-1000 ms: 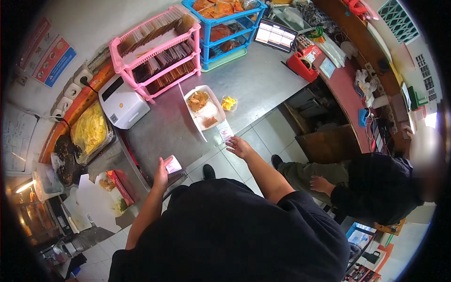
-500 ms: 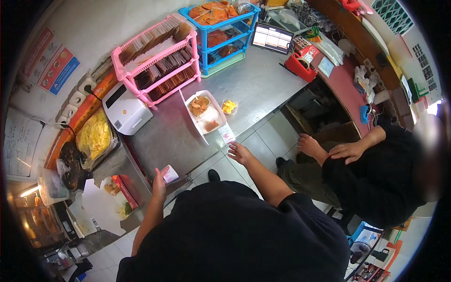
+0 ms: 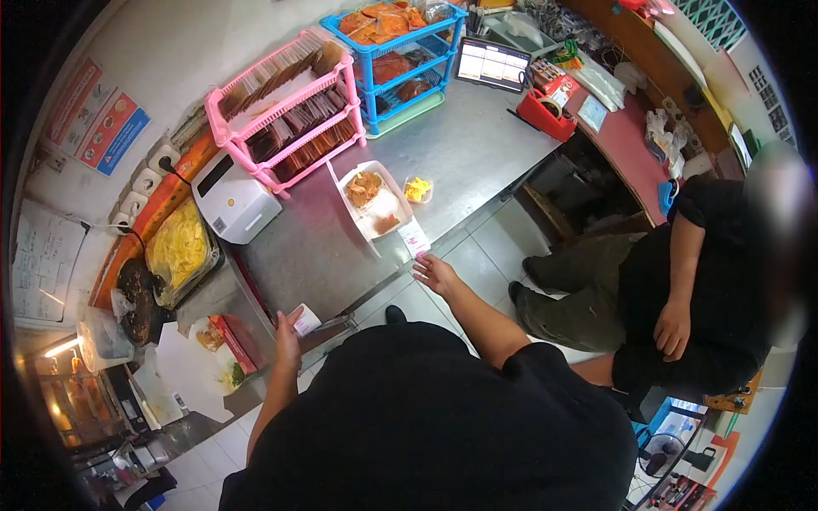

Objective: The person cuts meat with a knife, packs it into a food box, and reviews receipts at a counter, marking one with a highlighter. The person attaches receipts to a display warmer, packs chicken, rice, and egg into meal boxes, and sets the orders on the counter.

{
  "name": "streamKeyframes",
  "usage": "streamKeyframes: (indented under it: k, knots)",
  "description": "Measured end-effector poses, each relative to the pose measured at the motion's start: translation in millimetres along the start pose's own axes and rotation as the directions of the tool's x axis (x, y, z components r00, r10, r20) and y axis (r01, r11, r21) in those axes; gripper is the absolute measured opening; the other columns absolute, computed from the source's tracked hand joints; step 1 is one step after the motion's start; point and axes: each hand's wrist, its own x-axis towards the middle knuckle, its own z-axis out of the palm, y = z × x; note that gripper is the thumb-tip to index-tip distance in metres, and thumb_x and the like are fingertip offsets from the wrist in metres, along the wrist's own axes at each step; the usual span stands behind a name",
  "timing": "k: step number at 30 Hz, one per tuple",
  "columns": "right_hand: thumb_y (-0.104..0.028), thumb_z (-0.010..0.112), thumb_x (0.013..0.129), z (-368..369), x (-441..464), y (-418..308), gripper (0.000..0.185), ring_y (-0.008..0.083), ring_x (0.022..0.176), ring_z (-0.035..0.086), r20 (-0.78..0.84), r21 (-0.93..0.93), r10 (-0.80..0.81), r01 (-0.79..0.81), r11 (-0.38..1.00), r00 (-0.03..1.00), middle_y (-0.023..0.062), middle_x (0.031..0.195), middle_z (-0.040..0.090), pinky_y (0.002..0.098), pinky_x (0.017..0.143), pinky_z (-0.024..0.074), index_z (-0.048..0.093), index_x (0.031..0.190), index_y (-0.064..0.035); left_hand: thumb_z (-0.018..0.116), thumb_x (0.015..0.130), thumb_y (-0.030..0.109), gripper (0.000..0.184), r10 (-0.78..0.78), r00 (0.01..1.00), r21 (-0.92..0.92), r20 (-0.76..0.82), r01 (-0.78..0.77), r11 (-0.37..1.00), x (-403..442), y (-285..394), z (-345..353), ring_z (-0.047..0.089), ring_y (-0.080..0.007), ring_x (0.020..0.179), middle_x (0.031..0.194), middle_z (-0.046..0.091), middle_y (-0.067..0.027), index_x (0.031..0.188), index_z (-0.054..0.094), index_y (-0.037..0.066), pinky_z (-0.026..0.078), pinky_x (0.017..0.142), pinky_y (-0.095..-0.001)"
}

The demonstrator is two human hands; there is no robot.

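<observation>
My left hand (image 3: 288, 341) grips a small white paper slip (image 3: 307, 320) with printing on it, over the front edge of the counter. My right hand (image 3: 436, 274) has its fingers apart, with the tips at the lower end of another printed white slip (image 3: 413, 238). That slip lies against the corner of an open white food box (image 3: 380, 203), which holds white rice and pieces of brown food. Beside the box is a small clear tub of yellow food (image 3: 417, 189).
White label printer (image 3: 235, 201), pink rack (image 3: 285, 111) and blue rack (image 3: 405, 64) of packets line the wall. A second opened box (image 3: 192, 362) is at left. A tablet (image 3: 494, 64) and red tape dispenser (image 3: 545, 115) stand at right. A co-worker (image 3: 682, 281) sits at right.
My right hand's fingertips have come up to the slip by the box. My left hand stays nearly in place with its slip. The co-worker has leaned back and lowered a hand.
</observation>
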Motion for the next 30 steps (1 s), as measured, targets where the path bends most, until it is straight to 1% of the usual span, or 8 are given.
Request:
streamKeyframes:
  k: [2, 5, 11, 20, 24, 26, 28, 30]
  knots:
    - [-0.022, 0.051, 0.090, 1, -6, -1, 0.024, 0.0242, 0.105, 0.051, -0.005, 0.044, -0.004, 0.004, 0.999, 1.000, 0.0053, 0.111, 0.056, 0.0438, 0.092, 0.0433, 0.051, 0.111, -0.0098, 0.018, 0.097, 0.055, 0.072, 0.007, 1.000, 0.009, -0.002, -0.007, 1.000, -4, 0, -3, 0.056, -0.0231, 0.106, 0.117, 0.058, -0.0153, 0.125, 0.052, -0.002, 0.038, 0.096, -0.0320]
    - [-0.024, 0.052, 0.090, -2, -9, -1, 0.029, 0.0232, 0.101, 0.050, 0.040, 0.057, -0.014, 0.012, 0.998, 0.999, 0.0055, 0.115, 0.053, 0.0409, 0.089, 0.0441, 0.050, 0.116, -0.0106, 0.018, 0.096, 0.056, 0.073, 0.014, 1.000, -0.010, -0.002, -0.014, 1.000, -4, -3, -7, 0.055, -0.0228, 0.107, 0.119, 0.058, -0.0154, 0.126, 0.051, -0.003, 0.037, 0.097, -0.0325]
    - [-0.027, 0.057, 0.087, -3, -1, -1, 0.031, 0.0206, 0.094, 0.049, 0.012, 0.041, -0.002, 0.001, 0.999, 1.000, 0.0045, 0.113, 0.053, 0.0403, 0.089, 0.0431, 0.051, 0.114, -0.0123, 0.019, 0.096, 0.056, 0.074, 0.030, 1.000, -0.005, 0.006, -0.030, 1.000, -9, 6, 2, 0.054, -0.0234, 0.109, 0.122, 0.056, -0.0154, 0.127, 0.049, -0.003, 0.036, 0.099, -0.0334]
    - [-0.027, 0.063, 0.084, -3, 1, 1, 0.044, 0.0241, 0.107, 0.046, 0.028, -0.016, -0.027, 0.027, 1.000, 0.999, 0.0063, 0.129, 0.044, 0.0401, 0.091, 0.0420, 0.046, 0.122, -0.0126, 0.019, 0.096, 0.057, 0.074, 0.052, 0.999, -0.007, 0.015, -0.052, 0.999, -7, 4, -5, 0.054, -0.0236, 0.109, 0.122, 0.056, -0.0157, 0.125, 0.051, -0.004, 0.036, 0.099, -0.0338]
    - [-0.026, 0.062, 0.084, -2, 7, 2, 0.043, 0.0242, 0.108, 0.046, 0.026, -0.001, -0.021, 0.021, 1.000, 0.999, 0.0058, 0.129, 0.045, 0.0407, 0.091, 0.0427, 0.047, 0.121, -0.0126, 0.019, 0.096, 0.056, 0.073, 0.053, 0.998, 0.001, 0.018, -0.053, 0.999, -5, 0, -11, 0.055, -0.0236, 0.108, 0.123, 0.055, -0.0160, 0.125, 0.051, -0.003, 0.038, 0.097, -0.0336]
    - [-0.026, 0.061, 0.086, -1, 8, 4, 0.033, 0.0235, 0.106, 0.048, 0.025, 0.032, -0.018, 0.017, 0.999, 1.000, 0.0017, 0.120, 0.051, 0.0405, 0.093, 0.0409, 0.051, 0.115, -0.0133, 0.020, 0.097, 0.055, 0.072, 0.048, 0.999, -0.019, 0.000, -0.048, 0.999, -9, 4, -12, 0.055, -0.0232, 0.107, 0.122, 0.055, -0.0157, 0.124, 0.052, -0.003, 0.038, 0.097, -0.0334]
    - [-0.026, 0.060, 0.087, -1, 7, 5, 0.032, 0.0230, 0.106, 0.049, 0.020, 0.032, -0.020, 0.019, 0.999, 1.000, 0.0017, 0.119, 0.052, 0.0405, 0.093, 0.0408, 0.051, 0.115, -0.0131, 0.021, 0.097, 0.053, 0.070, 0.041, 0.999, -0.045, -0.024, -0.042, 0.998, -16, 5, -18, 0.055, -0.0229, 0.107, 0.121, 0.056, -0.0154, 0.123, 0.053, -0.003, 0.038, 0.097, -0.0332]
    - [-0.026, 0.060, 0.087, -3, 5, 4, 0.032, 0.0225, 0.105, 0.050, 0.020, 0.028, -0.013, 0.013, 1.000, 1.000, 0.0018, 0.118, 0.053, 0.0405, 0.092, 0.0408, 0.052, 0.115, -0.0129, 0.027, 0.097, 0.052, 0.066, 0.108, 0.989, 0.069, -0.102, -0.101, 0.992, -27, 3, -33, 0.055, -0.0222, 0.104, 0.119, 0.057, -0.0142, 0.121, 0.055, -0.003, 0.040, 0.095, -0.0339]
